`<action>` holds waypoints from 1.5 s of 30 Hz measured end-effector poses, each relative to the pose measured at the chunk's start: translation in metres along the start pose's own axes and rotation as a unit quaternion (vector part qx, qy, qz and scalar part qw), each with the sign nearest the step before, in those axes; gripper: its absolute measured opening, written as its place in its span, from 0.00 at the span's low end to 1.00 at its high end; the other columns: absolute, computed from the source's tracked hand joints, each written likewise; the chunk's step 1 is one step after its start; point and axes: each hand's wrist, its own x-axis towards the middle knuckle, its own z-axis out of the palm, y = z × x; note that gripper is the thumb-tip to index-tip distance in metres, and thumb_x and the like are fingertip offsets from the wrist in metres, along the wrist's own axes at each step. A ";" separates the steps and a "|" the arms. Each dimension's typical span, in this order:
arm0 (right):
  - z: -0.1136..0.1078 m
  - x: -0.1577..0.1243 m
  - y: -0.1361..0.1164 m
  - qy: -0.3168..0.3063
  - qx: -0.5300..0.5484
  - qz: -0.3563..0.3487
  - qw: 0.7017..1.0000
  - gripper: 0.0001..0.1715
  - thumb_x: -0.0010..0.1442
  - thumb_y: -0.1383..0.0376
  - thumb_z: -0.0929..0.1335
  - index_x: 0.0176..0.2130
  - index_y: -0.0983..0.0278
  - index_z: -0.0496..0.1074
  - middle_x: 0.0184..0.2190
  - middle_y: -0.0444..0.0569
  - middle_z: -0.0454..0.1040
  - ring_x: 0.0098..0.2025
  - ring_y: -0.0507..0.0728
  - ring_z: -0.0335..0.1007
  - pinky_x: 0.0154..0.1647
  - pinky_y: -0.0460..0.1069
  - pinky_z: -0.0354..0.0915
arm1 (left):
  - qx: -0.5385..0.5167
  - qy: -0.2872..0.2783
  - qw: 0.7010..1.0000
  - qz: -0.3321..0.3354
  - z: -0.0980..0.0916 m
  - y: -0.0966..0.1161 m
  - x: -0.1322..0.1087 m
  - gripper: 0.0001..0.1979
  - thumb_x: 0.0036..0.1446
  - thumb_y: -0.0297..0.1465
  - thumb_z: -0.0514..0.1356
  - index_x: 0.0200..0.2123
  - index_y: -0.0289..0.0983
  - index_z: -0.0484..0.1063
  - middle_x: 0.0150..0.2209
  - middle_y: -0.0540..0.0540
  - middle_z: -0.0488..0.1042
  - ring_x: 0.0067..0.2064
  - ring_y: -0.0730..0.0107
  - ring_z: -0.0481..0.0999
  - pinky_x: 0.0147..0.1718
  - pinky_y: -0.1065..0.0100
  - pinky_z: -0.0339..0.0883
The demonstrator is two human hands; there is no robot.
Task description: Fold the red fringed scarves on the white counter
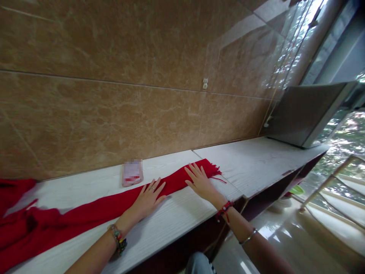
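A long red scarf point(97, 211) stretches along the white countertop, narrow and fairly flat toward its fringed right end, rumpled and bunched at the far left. My left hand point(147, 200) lies flat with fingers spread on the scarf's middle stretch. Close to the fringe, my right hand point(201, 183) presses on the scarf, palm down and fingers apart. Neither hand grips the cloth. Behind the scarf, near my left hand, a pinkish rectangular item point(132, 173) rests on the counter, its surface partly blurred out.
A brown marble-tiled wall point(114, 114) runs along the back of the white counter point(245, 160). At the counter's right end stands a grey box-like appliance point(308, 112). Below the front edge are dark cabinets and a shiny floor point(273, 236); a railing point(327, 182) is at the right.
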 end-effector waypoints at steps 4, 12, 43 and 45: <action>0.005 0.024 -0.063 -0.071 0.053 -0.113 0.990 0.29 0.61 0.56 0.58 0.58 0.67 0.56 0.60 0.59 0.51 0.62 0.65 0.39 0.59 0.62 0.44 | 0.021 0.017 0.999 -0.047 -0.002 -0.038 -0.037 0.28 0.60 0.47 0.39 0.60 0.42 0.48 0.63 0.42 0.44 0.63 0.57 0.43 0.56 0.50 0.44; 0.038 0.063 -0.137 -0.138 0.141 -0.221 0.955 0.30 0.62 0.55 0.57 0.59 0.66 0.53 0.60 0.59 0.52 0.62 0.62 0.42 0.58 0.62 0.47 | 0.032 0.058 0.994 -0.092 -0.020 -0.126 -0.112 0.24 0.61 0.40 0.42 0.56 0.35 0.58 0.56 0.39 0.61 0.58 0.61 0.58 0.55 0.58 0.52; 0.037 0.055 -0.110 -0.113 0.238 -0.192 0.945 0.19 0.57 0.69 0.63 0.48 0.66 0.69 0.45 0.51 0.72 0.47 0.55 0.68 0.49 0.49 0.64 | 0.064 0.133 0.987 -0.056 -0.043 -0.118 -0.127 0.12 0.56 0.25 0.50 0.40 0.36 0.71 0.38 0.44 0.74 0.39 0.66 0.73 0.40 0.64 0.66; 0.033 0.055 -0.097 -0.121 0.245 -0.173 0.946 0.16 0.57 0.69 0.63 0.46 0.64 0.71 0.43 0.50 0.74 0.45 0.55 0.69 0.48 0.49 0.64 | 0.057 0.118 0.990 -0.043 -0.041 -0.120 -0.127 0.12 0.56 0.25 0.50 0.39 0.36 0.71 0.38 0.44 0.74 0.38 0.67 0.73 0.41 0.65 0.66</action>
